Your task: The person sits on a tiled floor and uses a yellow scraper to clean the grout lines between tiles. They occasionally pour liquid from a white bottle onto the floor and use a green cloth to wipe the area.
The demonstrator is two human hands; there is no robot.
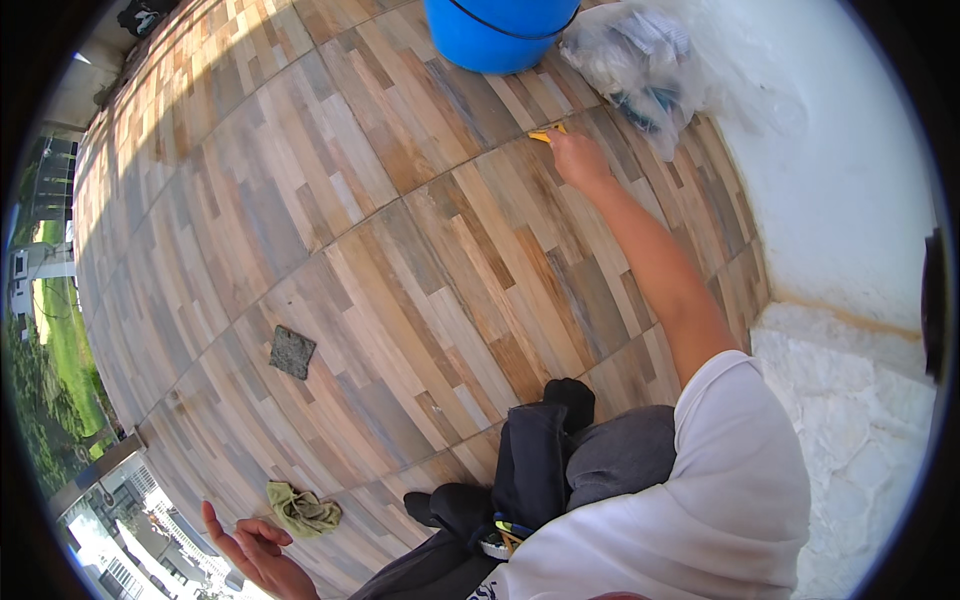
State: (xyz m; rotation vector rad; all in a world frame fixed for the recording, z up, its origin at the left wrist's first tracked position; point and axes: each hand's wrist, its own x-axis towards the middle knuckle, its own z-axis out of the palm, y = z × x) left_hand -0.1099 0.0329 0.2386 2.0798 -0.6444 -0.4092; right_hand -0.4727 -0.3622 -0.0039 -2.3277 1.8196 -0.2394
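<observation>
My right arm stretches far forward, and my right hand (578, 158) is closed around a small yellow scraper-like tool (546, 133). The tool's end is at a grout line of the wood-look tile floor (430, 270); its exact kind is hard to make out. My left hand (258, 553) is raised at the lower left, index finger stretched out and the others partly curled, with nothing in it. Beside it on the floor lies a crumpled olive-green cloth (303, 510). Farther forward, a flat dark grey square pad (292, 352) rests on the tiles.
A blue bucket (500, 35) stands at the far edge. Right of it, a clear plastic bag (640, 70) with things inside leans near the white wall (830, 150). Pale stonework (840, 420) borders the right. My bent dark-clothed legs (540, 450) are below.
</observation>
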